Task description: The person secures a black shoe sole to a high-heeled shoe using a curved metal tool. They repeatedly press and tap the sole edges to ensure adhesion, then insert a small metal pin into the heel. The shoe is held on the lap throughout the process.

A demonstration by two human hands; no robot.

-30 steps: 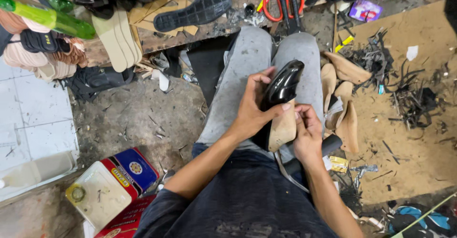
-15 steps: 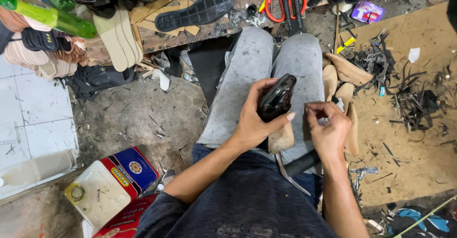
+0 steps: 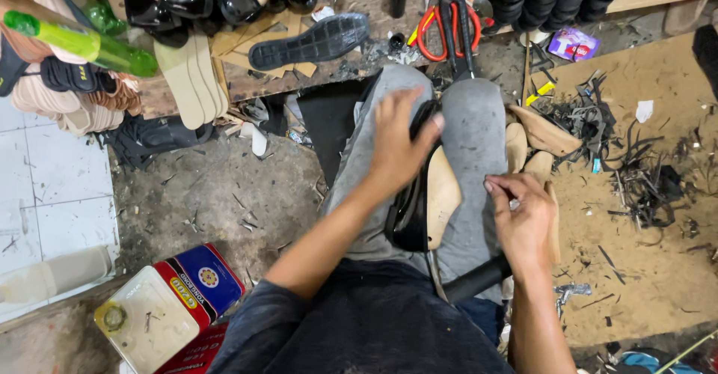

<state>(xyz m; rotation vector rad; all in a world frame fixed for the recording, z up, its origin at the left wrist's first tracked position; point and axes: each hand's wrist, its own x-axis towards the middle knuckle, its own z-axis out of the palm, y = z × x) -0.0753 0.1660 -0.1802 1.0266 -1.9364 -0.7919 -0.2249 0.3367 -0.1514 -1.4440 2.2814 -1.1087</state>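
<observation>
A glossy black shoe upper with a tan insole (image 3: 437,194) lies lengthwise between my thighs, in grey trousers. My left hand (image 3: 398,146) grips the shoe's far end, fingers curled over it. My right hand (image 3: 521,221) rests on my right thigh beside the shoe, apart from it, fingertips pinched together; whether they hold something small I cannot tell. A black tool handle (image 3: 479,278) sticks out from under my right wrist.
A workbench holds red-handled scissors (image 3: 446,21), a black sole (image 3: 310,43), tan insoles (image 3: 191,78) and black shoes. A green bottle (image 3: 78,43) lies top left. A tin box (image 3: 168,303) sits on the floor left. Black scraps (image 3: 636,172) litter cardboard right.
The shoe has gone from upright in my left hand to lying flat along my lap. My right hand left the shoe and moved out to my right thigh.
</observation>
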